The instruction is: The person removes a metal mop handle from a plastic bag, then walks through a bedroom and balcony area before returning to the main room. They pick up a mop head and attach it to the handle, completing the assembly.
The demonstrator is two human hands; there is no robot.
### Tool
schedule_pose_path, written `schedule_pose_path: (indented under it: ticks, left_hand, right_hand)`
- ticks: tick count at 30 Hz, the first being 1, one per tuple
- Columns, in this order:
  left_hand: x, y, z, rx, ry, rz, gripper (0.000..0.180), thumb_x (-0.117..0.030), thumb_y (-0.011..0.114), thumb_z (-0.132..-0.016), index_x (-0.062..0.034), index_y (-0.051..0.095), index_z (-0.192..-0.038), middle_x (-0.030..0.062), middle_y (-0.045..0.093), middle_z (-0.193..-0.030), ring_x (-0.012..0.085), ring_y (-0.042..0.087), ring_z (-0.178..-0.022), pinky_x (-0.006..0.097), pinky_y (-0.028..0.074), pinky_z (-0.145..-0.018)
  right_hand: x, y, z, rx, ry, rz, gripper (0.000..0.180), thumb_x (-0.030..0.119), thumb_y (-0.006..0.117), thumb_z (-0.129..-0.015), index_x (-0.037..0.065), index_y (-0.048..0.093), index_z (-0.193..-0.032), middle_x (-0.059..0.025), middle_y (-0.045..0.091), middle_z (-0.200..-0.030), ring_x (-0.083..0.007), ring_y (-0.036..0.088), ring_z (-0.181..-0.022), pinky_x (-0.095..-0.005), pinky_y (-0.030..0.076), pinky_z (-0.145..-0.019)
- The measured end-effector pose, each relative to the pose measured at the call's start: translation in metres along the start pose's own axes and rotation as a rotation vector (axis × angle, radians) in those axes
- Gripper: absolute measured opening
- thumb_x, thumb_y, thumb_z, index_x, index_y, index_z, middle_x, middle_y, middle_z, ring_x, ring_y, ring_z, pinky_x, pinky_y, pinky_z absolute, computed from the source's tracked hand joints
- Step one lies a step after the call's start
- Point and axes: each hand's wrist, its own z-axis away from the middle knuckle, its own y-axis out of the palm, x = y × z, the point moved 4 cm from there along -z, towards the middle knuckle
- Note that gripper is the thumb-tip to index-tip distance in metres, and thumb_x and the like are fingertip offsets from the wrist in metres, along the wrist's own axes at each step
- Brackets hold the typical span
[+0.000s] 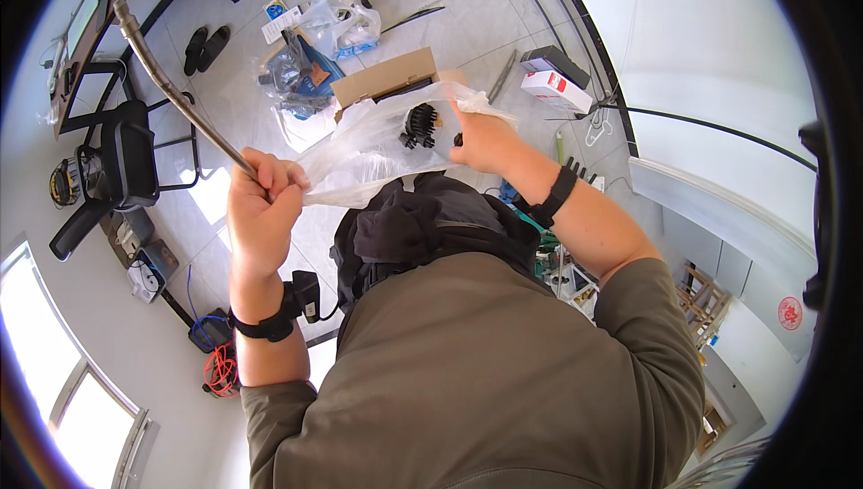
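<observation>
My left hand (265,206) is closed round the lower end of a long, curved metal tube (180,98), which rises to the upper left and has a fitting at its tip. The same fingers pinch one side of a translucent plastic bag (360,152). On the bag's other side, my right hand (490,138) grips its edge, so the bag is stretched between both hands. A ribbed black part (420,125) shows at the bag's right half; whether it lies inside or behind the film, I cannot tell. A small dark bit by my right fingers is too unclear to name.
An opened cardboard box (387,75) stands on the tiled floor beyond the bag. Plastic bags (337,26) and packaging lie behind it. At left are a black chair (130,156) and slippers (207,48). A white box (556,92) sits near the right wall.
</observation>
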Motion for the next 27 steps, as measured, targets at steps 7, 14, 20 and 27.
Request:
schedule_pose_path:
  ticks: [7,14,20,27]
  left_hand:
    - [0.0,0.0,0.004,-0.002,-0.013,0.002,0.026,0.014,0.044,-0.072,-0.0079,0.035,-0.082,-0.0008,0.036,-0.071,0.0146,0.046,-0.075,0.028,0.041,-0.074]
    - [0.003,-0.002,0.007,-0.017,-0.002,-0.009,0.025,0.014,0.044,-0.072,-0.0078,0.035,-0.081,-0.0009,0.035,-0.071,0.0146,0.047,-0.074,0.028,0.042,-0.073]
    - [0.005,-0.001,0.008,-0.06,-0.078,-0.065,0.023,0.012,0.044,-0.069,-0.0075,0.035,-0.077,-0.0003,0.037,-0.069,0.0141,0.05,-0.072,0.026,0.042,-0.067]
    - [0.006,-0.002,0.008,-0.06,-0.091,-0.033,0.021,0.01,0.044,-0.069,-0.0071,0.035,-0.077,0.0003,0.038,-0.069,0.014,0.05,-0.074,0.026,0.042,-0.067]
  right_hand:
    - [-0.003,0.003,-0.003,0.163,0.091,-0.026,0.092,0.024,0.063,-0.071,0.006,0.011,-0.144,-0.0273,0.044,-0.13,-0.0379,0.048,-0.114,-0.0404,0.043,-0.092]
    - [-0.009,0.01,-0.002,0.113,0.095,0.007,0.076,0.025,0.061,-0.072,0.002,0.026,-0.136,-0.0244,0.059,-0.103,-0.0379,0.059,-0.092,-0.044,0.048,-0.079]
    - [-0.011,0.015,-0.003,0.016,0.07,0.045,0.048,0.028,0.057,-0.073,-0.001,0.052,-0.11,-0.0231,0.064,-0.089,-0.0371,0.062,-0.083,-0.0456,0.049,-0.074]
    - [-0.013,0.016,-0.006,0.124,0.117,0.022,0.049,0.028,0.057,-0.073,-0.002,0.051,-0.111,-0.0223,0.062,-0.101,-0.035,0.06,-0.094,-0.0437,0.048,-0.08]
